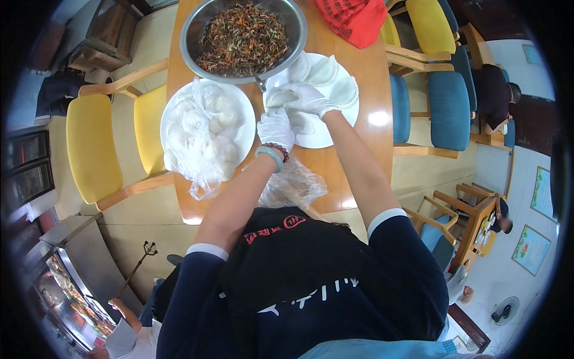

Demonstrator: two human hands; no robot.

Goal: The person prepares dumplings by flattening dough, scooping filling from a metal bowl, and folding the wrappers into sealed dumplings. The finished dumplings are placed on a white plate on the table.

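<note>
Both my hands wear thin clear gloves and meet over the white plate (pixel 326 136) on the table. My right hand (pixel 312 99) has its fingers closed on the edge of a pale folded dough piece (pixel 278 97). My left hand (pixel 276 128) is closed just below, against the same piece; its fingertips are partly hidden. Several half-moon dough pieces (pixel 323 70) lie on the plate around my hands. Just beyond stands a steel bowl (pixel 192 37) of shredded brown, green and orange filling (pixel 245 40), its rim overlapping the plate.
At left, another white plate (pixel 246 134) bears a clear plastic bag (pixel 200 140) of round white dough. A crumpled plastic bag (pixel 293 185) lies at the table's near edge, a red bag (pixel 353 21) at the far right. Yellow chairs (pixel 92 149) and blue chairs (pixel 449 110) flank the table.
</note>
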